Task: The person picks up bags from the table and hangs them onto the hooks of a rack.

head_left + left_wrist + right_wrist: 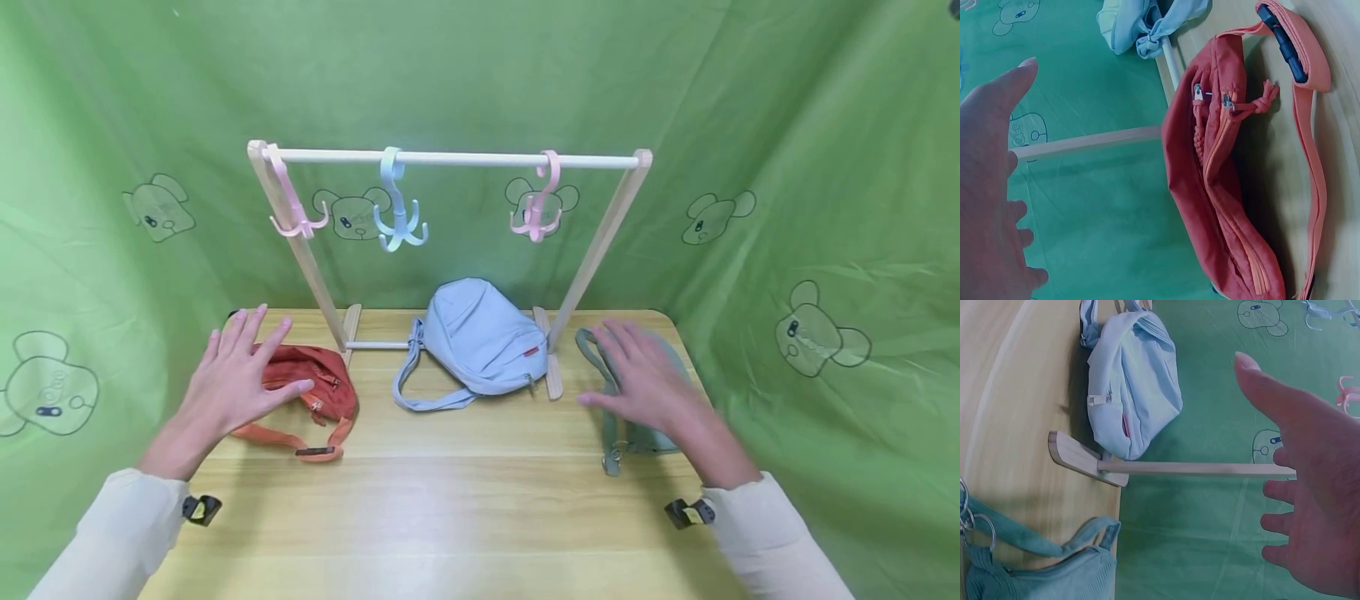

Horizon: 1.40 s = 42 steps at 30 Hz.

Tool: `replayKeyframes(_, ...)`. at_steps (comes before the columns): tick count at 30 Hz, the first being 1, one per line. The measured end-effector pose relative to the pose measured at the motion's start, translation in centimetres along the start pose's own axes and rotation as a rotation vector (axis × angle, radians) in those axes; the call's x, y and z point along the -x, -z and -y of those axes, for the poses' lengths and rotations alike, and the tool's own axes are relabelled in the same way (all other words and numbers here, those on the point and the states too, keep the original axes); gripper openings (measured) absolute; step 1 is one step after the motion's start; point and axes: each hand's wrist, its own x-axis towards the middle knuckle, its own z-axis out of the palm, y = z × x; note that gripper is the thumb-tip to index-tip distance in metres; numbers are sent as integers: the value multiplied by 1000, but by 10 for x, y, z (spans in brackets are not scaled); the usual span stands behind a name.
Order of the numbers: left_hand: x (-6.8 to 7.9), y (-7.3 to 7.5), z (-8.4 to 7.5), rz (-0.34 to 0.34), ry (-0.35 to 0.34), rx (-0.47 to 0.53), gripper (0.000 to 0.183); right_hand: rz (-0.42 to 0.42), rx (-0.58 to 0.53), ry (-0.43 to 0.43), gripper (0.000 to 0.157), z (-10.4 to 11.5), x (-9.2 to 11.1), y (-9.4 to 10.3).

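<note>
My left hand (236,379) hovers with spread fingers above a red waist bag (318,379); its orange strap and dark buckle show in the left wrist view. Over a grey-green corduroy bag (660,437) at the right, my right hand (645,375) is held in the air, fingers extended. Neither hand touches a bag. Between them a light blue backpack (483,333) lies on the table, one strap looped to its left. Part of the green bag is hidden behind the right hand.
A wooden rack with a white rail (472,157) stands at the back. From the rail hang a pink hook (298,218) at the left, a blue hook (400,221) and another pink hook (537,217). Green cloth (465,75) encloses the wooden table (420,508).
</note>
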Motion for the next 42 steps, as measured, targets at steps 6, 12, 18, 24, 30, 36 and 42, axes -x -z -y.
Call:
replayKeyframes(6,-1,-3,-2,-2,6,6,101,10,-11,0,111,4,-3,-9)
replayKeyframes(12,-1,-4,-4,-8,11,34,102,-31,-22,20,107,8,-6,-15)
replayKeyframes(18,-2,-5,-5,-17,14,46,102,-11,-49,18,109,15,-12,-20)
replayKeyframes(24,-2,-9,-6,-50,5,57,101,12,-70,8,109,22,-19,-25)
replayKeyframes(30,-3,-15,-9,-77,4,79,99,-4,-82,22,103,29,-23,-34)
replayKeyframes(36,-6,-22,-14,-72,8,99,98,1,-101,7,101,40,-27,-41)
replayKeyframes(42,-8,-27,-17,-59,19,124,98,-17,-128,18,99,46,-30,-47)
